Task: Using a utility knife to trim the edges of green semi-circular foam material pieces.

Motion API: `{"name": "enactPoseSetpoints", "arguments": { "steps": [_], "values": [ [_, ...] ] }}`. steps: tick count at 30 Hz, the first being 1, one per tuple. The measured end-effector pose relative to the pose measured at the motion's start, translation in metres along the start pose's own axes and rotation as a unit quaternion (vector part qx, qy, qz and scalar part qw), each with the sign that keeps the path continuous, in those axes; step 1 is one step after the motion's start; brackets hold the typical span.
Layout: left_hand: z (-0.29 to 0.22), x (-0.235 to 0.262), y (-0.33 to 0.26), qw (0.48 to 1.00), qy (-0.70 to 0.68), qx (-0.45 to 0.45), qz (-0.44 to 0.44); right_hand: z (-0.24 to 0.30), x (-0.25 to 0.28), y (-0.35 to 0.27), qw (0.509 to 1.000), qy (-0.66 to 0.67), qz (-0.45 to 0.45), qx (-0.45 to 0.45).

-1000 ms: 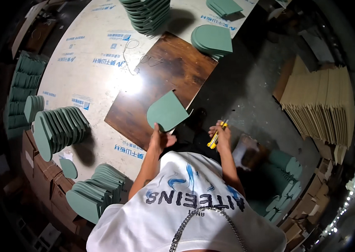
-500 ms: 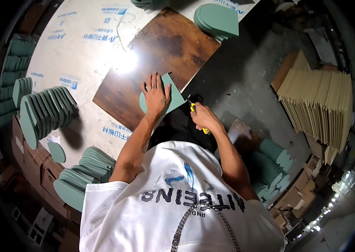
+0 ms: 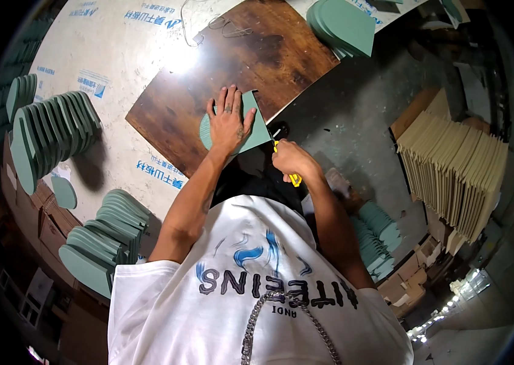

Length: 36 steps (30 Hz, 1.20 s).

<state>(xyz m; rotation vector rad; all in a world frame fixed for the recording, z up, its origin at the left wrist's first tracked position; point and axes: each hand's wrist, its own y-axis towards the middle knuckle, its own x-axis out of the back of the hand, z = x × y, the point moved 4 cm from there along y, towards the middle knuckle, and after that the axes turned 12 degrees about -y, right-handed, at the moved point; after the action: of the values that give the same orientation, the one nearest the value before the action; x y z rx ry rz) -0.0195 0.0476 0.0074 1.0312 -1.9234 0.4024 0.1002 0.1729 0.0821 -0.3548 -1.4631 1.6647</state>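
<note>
Since a second ago, the right hand (image 3: pixel 295 160), wrapped around a yellow cutter (image 3: pixel 295 179), has reached the corner of the green panel (image 3: pixel 258 132), though actual contact is hard to make out. The left hand (image 3: pixel 227 126) lies spread across the panel on a glossy wood-grained board (image 3: pixel 275 55); too light a press could let that thin, round-ended shape skid and the cutter slip.

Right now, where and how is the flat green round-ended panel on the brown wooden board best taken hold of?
Probably pinch the flat green panel by its straight near edge, coming from the near side: that edge seems to overhang the brown wooden board. Avoid its right corner, beside the yellow-handled tool.
</note>
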Motion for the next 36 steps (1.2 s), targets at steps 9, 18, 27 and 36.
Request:
{"name": "enactPoseSetpoints", "arguments": {
  "steps": [9, 18, 27, 36],
  "values": [
    [-0.002, -0.001, 0.001, 0.999, 0.027, 0.007, 0.027, -0.011, -0.018, 0.014, 0.997, 0.045, -0.060, -0.008],
    [0.000, -0.002, -0.003, 0.999, 0.027, 0.001, 0.021, -0.027, -0.046, -0.006, 0.994, -0.013, -0.106, 0.003],
    [-0.001, -0.008, 0.005, 0.999, 0.023, 0.006, 0.032, -0.095, -0.145, 0.095, 0.950, 0.044, -0.299, -0.082],
    [-0.002, 0.003, 0.005, 0.998, -0.060, 0.014, -0.013, -0.029, -0.110, 0.085, 0.631, 0.738, -0.217, 0.101]
  ]
}}
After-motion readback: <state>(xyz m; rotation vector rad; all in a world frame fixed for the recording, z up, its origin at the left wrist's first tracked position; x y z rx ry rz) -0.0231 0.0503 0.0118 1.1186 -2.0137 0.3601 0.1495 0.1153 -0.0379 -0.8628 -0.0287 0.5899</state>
